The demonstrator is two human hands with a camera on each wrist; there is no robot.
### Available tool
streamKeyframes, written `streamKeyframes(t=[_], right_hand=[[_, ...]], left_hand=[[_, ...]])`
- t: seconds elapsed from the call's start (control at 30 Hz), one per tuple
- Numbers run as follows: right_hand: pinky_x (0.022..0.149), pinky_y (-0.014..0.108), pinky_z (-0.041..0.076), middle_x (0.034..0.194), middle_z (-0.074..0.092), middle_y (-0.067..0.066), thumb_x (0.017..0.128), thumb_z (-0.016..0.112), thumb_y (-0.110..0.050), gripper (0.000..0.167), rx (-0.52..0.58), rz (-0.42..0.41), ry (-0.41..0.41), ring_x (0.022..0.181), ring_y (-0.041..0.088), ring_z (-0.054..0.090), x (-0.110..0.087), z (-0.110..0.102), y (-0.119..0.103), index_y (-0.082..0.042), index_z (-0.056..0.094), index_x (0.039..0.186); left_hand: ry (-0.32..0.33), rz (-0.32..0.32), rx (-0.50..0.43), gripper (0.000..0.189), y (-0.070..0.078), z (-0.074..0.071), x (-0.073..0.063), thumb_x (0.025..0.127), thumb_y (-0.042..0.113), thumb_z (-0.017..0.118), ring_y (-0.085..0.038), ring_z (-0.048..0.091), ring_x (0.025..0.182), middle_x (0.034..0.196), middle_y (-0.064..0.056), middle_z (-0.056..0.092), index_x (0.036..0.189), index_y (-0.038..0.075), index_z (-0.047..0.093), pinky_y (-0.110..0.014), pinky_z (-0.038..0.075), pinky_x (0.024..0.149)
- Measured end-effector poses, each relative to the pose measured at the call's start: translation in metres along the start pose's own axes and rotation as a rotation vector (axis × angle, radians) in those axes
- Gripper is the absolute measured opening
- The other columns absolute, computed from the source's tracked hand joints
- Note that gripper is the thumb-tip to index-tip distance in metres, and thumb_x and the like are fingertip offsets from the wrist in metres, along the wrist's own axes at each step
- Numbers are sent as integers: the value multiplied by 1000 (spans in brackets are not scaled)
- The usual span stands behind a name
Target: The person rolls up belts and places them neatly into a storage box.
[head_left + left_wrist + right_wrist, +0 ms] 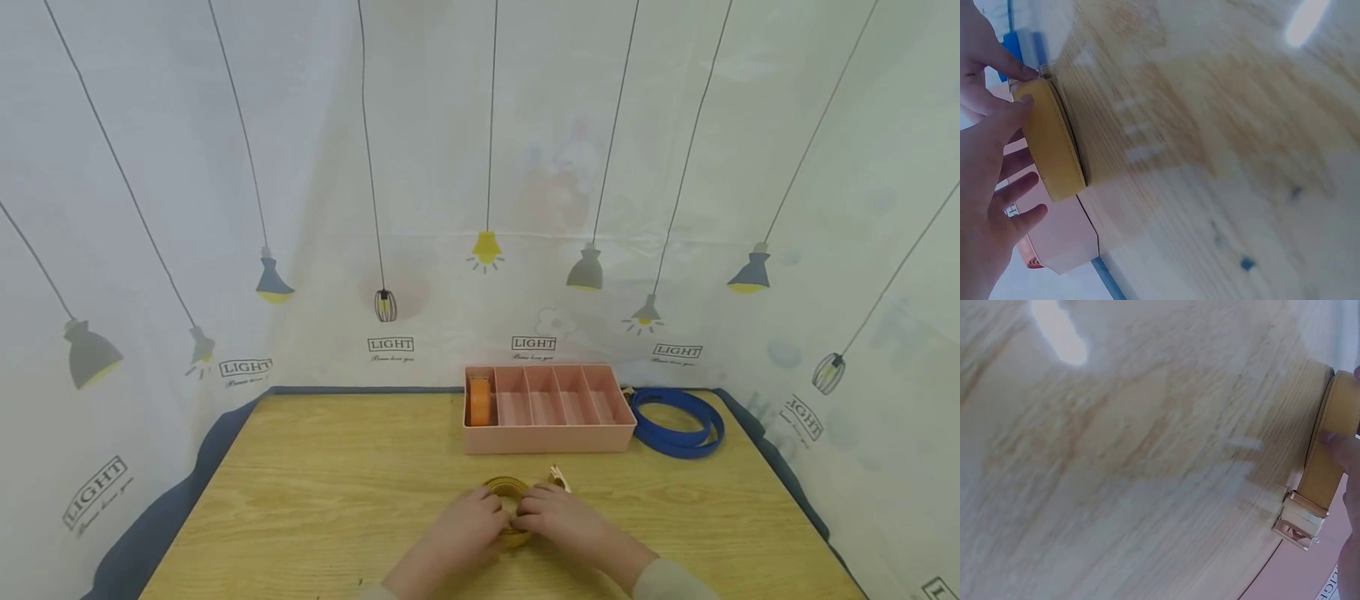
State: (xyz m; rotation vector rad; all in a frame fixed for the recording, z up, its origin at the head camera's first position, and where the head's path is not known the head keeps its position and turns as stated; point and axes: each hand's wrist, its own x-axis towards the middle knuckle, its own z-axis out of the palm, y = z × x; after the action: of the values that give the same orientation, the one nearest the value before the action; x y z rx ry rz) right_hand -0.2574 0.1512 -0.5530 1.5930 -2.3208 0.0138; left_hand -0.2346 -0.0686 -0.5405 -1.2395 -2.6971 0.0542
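A yellow-tan belt (507, 483) lies coiled in a ring on the wooden table in front of the person. The left hand (467, 527) holds its near left side; in the left wrist view the thumb lies on the belt's outer face (1054, 147), with the fingers behind. From the other side the right hand (564, 518) grips the coil, its fingers reaching over into the ring. A gold-coloured buckle (1300, 520) sticks out from the coil, beyond the right hand's fingers.
Behind the hands stands a pink box (547, 439) with several compartments. An orange coiled strap (480, 402) stands in its leftmost compartment. To the box's right lies a loosely coiled blue belt (678, 450). A lamp-printed curtain (435, 167) surrounds the table (322, 467).
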Motion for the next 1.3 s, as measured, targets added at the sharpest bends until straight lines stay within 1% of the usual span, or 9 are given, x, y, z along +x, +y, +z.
streamKeyframes(t=[0.2, 0.33, 0.5, 0.6, 0.73, 0.83, 0.97, 1.07, 1.3], right_hand=[[96, 31, 45, 105, 65, -10, 84, 69, -8, 27, 2, 3, -4, 101, 9, 58, -2, 1, 1, -23, 72, 107], [96, 36, 46, 114, 66, -7, 85, 68, -9, 31, 19, 35, -15, 108, 15, 58, -5, 2, 2, -23, 71, 113], [100, 46, 43, 130, 61, -4, 85, 72, -11, 41, 80, 103, -92, 120, 21, 54, -8, -2, 3, -24, 67, 124], [102, 46, 41, 132, 60, -4, 82, 76, -13, 49, 93, 126, -138, 124, 23, 51, -8, -5, 3, -21, 65, 128], [101, 45, 41, 128, 62, -4, 82, 76, -12, 47, 95, 132, -134, 123, 24, 52, -7, -8, 4, -19, 65, 127], [99, 44, 44, 123, 65, -5, 84, 74, -9, 42, 102, 121, -108, 119, 22, 55, -6, -8, 3, -20, 68, 123], [93, 37, 47, 117, 67, -6, 83, 73, -5, 38, 115, 121, -86, 107, 16, 57, -4, -9, 2, -20, 71, 118], [89, 33, 48, 114, 68, -8, 84, 72, -4, 36, 115, 122, -77, 100, 13, 55, -3, -9, 1, -19, 72, 116], [88, 30, 48, 106, 68, -9, 82, 72, -4, 31, 99, 80, -42, 97, 11, 57, -2, -6, 3, -19, 73, 108]], left_hand=[[-34, -14, -3, 12, 6, 2, 6, 88, 29, 71, -11, 55, 90, 88, 8, 60, 99, 23, 71, -27, 47, 83], [-45, -22, 2, 14, 7, 1, 6, 89, 24, 69, -11, 57, 87, 87, 8, 61, 103, 27, 70, -28, 48, 82], [-75, -39, -30, 27, 3, 0, 3, 89, 21, 68, -15, 60, 99, 98, 7, 66, 114, 31, 68, -40, 49, 91], [-73, -23, -29, 22, -2, 1, -1, 89, 21, 68, -14, 59, 99, 97, 8, 65, 109, 30, 70, -39, 50, 90], [-79, -2, -37, 13, -7, 2, -4, 87, 19, 69, -11, 58, 94, 92, 9, 63, 97, 27, 70, -33, 50, 86], [-89, -8, -59, 10, -8, -1, -6, 87, 19, 71, -10, 57, 93, 92, 10, 62, 94, 26, 70, -32, 50, 86], [-93, -6, -76, 9, -6, -4, -5, 89, 27, 70, -10, 58, 91, 91, 10, 63, 98, 27, 71, -35, 50, 85], [-110, -2, -54, 14, -4, -5, -5, 89, 27, 68, -11, 57, 93, 93, 10, 63, 102, 30, 72, -36, 50, 85], [-138, -10, -37, 17, -2, -6, -4, 87, 21, 66, -8, 55, 92, 94, 12, 63, 99, 32, 72, -31, 48, 84]])
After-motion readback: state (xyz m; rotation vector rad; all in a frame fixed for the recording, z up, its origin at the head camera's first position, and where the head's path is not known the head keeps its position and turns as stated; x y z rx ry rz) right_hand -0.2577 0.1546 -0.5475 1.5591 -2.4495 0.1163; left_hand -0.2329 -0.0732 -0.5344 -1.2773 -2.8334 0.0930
